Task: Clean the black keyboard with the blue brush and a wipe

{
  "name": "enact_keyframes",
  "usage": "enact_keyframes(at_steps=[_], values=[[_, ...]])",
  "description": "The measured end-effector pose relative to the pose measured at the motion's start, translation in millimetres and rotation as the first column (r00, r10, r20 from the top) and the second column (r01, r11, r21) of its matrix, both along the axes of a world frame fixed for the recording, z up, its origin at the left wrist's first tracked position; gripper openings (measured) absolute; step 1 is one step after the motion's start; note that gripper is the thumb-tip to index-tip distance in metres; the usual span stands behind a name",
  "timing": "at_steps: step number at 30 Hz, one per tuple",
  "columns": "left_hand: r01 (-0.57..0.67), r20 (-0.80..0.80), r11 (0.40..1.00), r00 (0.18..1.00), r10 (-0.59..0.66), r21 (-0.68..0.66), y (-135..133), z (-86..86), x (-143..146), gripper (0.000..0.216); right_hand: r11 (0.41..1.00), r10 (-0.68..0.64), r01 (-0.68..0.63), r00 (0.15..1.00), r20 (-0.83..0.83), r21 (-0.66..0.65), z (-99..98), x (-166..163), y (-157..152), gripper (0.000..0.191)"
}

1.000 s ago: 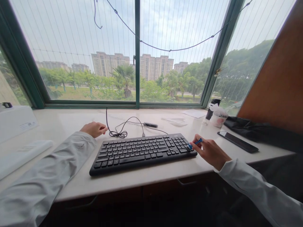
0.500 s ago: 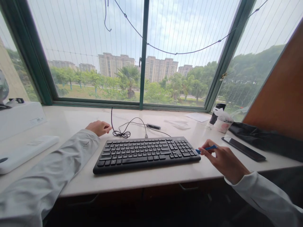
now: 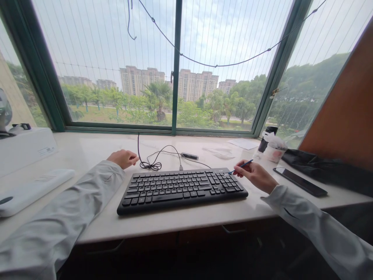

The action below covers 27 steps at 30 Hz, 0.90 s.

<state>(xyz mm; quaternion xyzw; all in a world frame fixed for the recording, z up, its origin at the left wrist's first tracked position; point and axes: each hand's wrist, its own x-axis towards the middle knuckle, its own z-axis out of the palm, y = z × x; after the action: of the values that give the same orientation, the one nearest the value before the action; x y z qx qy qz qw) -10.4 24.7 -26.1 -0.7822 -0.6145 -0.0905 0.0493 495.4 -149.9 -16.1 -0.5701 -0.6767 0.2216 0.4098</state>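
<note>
A black keyboard [image 3: 183, 190] lies on the white desk in front of me. Over its number pad, at the upper right, my right hand [image 3: 253, 175] pinches a slim blue brush [image 3: 244, 164]. The brush's pale tip comes down at the top of the number keys; whether it touches them is hard to tell. Beyond the keyboard's upper left corner, my left hand [image 3: 124, 158] rests on the desk with its fingers curled and nothing visible in them. Just right of those fingers lies the bundled black cable [image 3: 151, 166].
Behind the keyboard are a dark pen-like item [image 3: 189, 156] and clear plastic wrap [image 3: 220, 152]. At right stand a bagged cup [image 3: 275, 151] and a black phone [image 3: 300, 181]. A white device [image 3: 37, 190] and white box [image 3: 32, 149] occupy the left.
My right hand has moved left and away from me, carrying the brush from the keyboard's right edge to the top of the number pad. My left hand stays nearly still.
</note>
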Motion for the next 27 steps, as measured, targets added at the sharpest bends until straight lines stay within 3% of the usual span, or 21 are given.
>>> enact_keyframes(at_steps=[10, 19, 27], values=[[-0.008, 0.0, 1.0, 1.0, 0.008, -0.004, 1, -0.1, -1, 0.049, 0.989, 0.103, -0.107, 0.994, -0.042, -0.104, -9.6, -12, 23, 0.044], [-0.005, -0.002, 1.0, 1.0, 0.005, -0.007, 3, -2.1, -2, 0.05, 0.99, 0.087, -0.085, 0.996, 0.014, -0.11, -12.4, -10, 24, 0.04], [0.006, -0.009, 1.0, 1.0, -0.006, 0.012, 3, -2.0, -2, 0.048, 0.987, 0.09, -0.081, 0.994, 0.063, -0.135, -9.3, 11, 22, 0.046]])
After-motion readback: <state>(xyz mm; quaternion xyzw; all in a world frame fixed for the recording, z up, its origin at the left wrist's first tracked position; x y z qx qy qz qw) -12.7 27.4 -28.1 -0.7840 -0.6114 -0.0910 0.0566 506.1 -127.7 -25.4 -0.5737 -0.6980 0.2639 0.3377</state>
